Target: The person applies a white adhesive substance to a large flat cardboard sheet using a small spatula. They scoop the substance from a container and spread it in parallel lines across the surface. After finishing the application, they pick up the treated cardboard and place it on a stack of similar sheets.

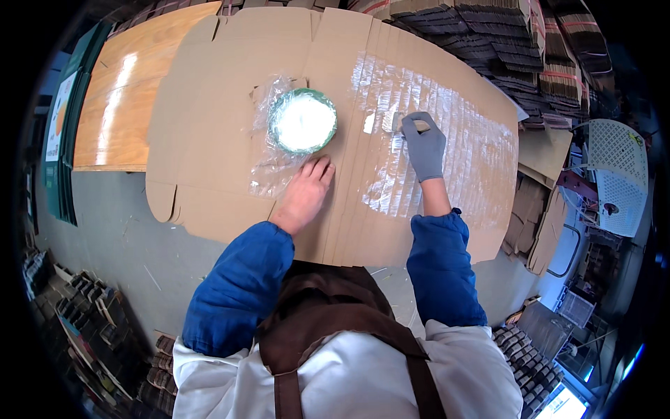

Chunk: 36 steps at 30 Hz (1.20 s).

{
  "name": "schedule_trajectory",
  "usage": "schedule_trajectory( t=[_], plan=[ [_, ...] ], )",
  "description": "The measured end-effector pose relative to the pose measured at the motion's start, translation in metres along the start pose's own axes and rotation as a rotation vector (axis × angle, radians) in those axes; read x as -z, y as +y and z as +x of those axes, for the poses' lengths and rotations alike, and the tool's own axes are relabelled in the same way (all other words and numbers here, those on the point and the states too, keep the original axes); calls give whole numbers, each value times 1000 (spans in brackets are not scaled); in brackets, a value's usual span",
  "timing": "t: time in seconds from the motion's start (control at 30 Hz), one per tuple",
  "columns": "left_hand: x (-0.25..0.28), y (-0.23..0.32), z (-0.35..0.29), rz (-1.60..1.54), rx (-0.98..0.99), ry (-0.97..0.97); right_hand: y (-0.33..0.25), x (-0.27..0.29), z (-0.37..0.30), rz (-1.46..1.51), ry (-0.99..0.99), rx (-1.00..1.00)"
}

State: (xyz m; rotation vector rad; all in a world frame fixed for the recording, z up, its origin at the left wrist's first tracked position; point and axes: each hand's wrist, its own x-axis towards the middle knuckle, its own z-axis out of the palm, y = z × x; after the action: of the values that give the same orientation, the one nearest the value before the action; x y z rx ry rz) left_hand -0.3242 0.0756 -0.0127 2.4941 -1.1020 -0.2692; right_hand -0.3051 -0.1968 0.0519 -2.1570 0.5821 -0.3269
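Observation:
A large flattened cardboard sheet (230, 91) lies in front of me. Rows of clear, shiny tape-like strips (453, 153) cover its right part. My right hand (424, 143), in a grey glove, is over these strips, thumb and fingers closed in a ring around a small flat piece (396, 124) whose kind I cannot make out. My bare left hand (305, 195) rests on the cardboard, fingers stretched out, just below a round thing (301, 122) with a green rim and a glaring white top. Crumpled clear plastic film (269, 174) lies under and beside that round thing.
A glossy wooden board (125, 84) is at the left, beside dark green panels (64, 133). Stacked, strapped cardboard (488, 35) fills the far right. A white perforated plastic basket or chair (618, 174) stands at the right. More stacks (91, 335) stand on the floor at the lower left.

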Motion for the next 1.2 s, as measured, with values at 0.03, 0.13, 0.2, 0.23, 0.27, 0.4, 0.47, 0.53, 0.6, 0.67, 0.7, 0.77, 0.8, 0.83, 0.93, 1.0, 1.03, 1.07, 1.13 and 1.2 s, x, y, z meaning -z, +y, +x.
schedule_trajectory(
  t=[0.03,0.13,0.2,0.23,0.27,0.4,0.47,0.53,0.6,0.67,0.7,0.77,0.8,0.83,0.93,1.0,1.03,1.07,1.13,1.2],
  plan=[
    [0,0,0,2,3,0,-5,-4,2,78,-26,-15],
    [-1,1,4,28,-15,4,-14,-30,7,199,-92,-100],
    [4,3,5,27,-15,-7,-8,-41,9,61,-83,-28],
    [6,3,6,27,-15,-12,-5,-43,11,-8,-79,8],
    [5,2,5,30,-10,-11,-9,-39,12,47,-96,-44],
    [2,1,4,57,-9,9,-20,-43,17,168,-81,-60],
    [2,1,5,66,-12,8,-19,-58,23,145,-111,-31],
    [3,1,6,65,-8,-13,-13,-51,28,0,-86,11],
    [4,1,5,65,-2,0,-19,-44,31,-84,-69,-22],
    [4,1,5,63,-3,13,-28,-51,29,21,-82,8],
    [3,0,5,61,-6,20,-32,-56,27,74,-86,23],
    [5,0,6,62,-11,11,-30,-57,27,-54,-112,38],
    [9,2,7,63,-10,-4,-21,-52,32,-84,-108,49],
    [11,3,7,65,-9,-18,-12,-50,36,-114,-105,61],
    [8,3,6,36,5,9,-41,-49,42,-32,-125,15],
    [10,3,6,38,-8,18,-43,-59,42,-9,-145,30],
    [10,3,6,40,-14,22,-34,-58,46,-69,-130,57],
    [10,3,7,41,-14,19,-32,-56,53,-128,-118,89],
    [11,2,6,43,-13,12,-27,-51,64,-183,-91,83],
    [11,3,6,13,1,15,-37,-57,75,-86,-103,75]
  ],
)
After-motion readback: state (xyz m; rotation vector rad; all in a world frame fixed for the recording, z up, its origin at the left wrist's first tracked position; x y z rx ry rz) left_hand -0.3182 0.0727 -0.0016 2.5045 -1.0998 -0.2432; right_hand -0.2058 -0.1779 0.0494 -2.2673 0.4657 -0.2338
